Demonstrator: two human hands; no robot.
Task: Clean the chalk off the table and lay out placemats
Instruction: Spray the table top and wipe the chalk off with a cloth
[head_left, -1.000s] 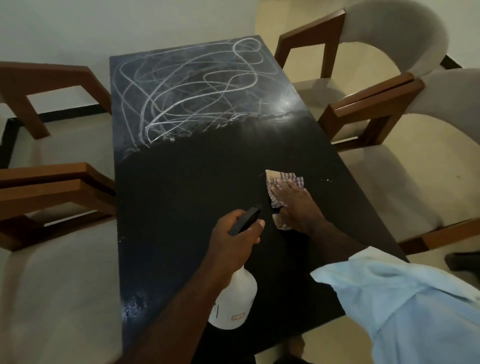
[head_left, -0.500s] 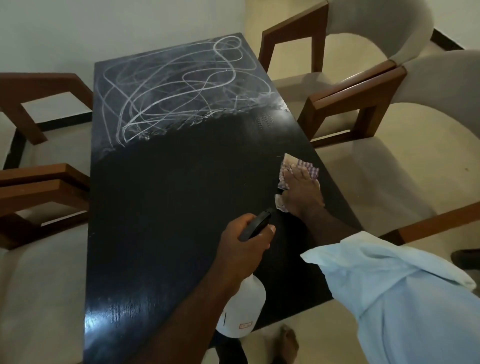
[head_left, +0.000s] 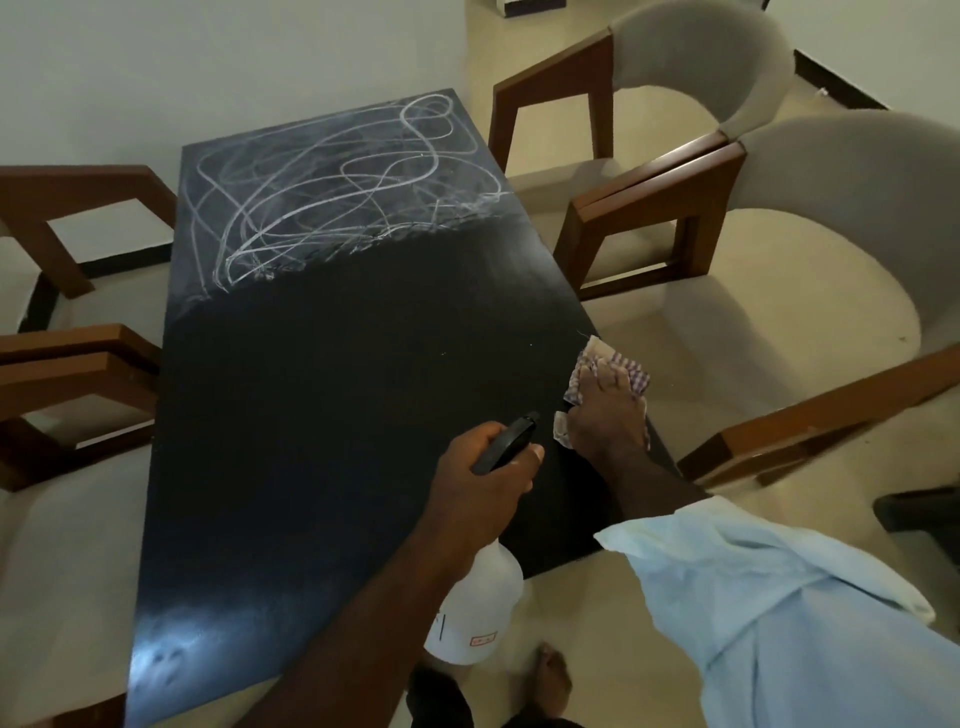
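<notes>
Right hand (head_left: 605, 415) and cloth (head_left: 621, 364) have slid out to the table's right edge since the earlier frames; the cloth now hangs a little over that edge. Table (head_left: 337, 389) is black and rectangular, with a glossy glare at the near left corner. Its far end is close to a pale wall (head_left: 208, 62), and the floor (head_left: 571, 613) is beige. Wood-framed chairs with pale cushions stand on both sides, two on the right (head_left: 779, 208) and two on the left (head_left: 78, 364). Chalk (head_left: 332, 197) – white looping scribbles and haze – covers only the far third, and the near part is wiped dark. The cloth is checked and crumpled. The right hand lies flat on it, fingers straight, pressing down. Left hand (head_left: 483, 483) grips the black trigger head of a white bottle (head_left: 475, 597), held over the near edge. Light blue sleeve (head_left: 753, 597) at lower right.
</notes>
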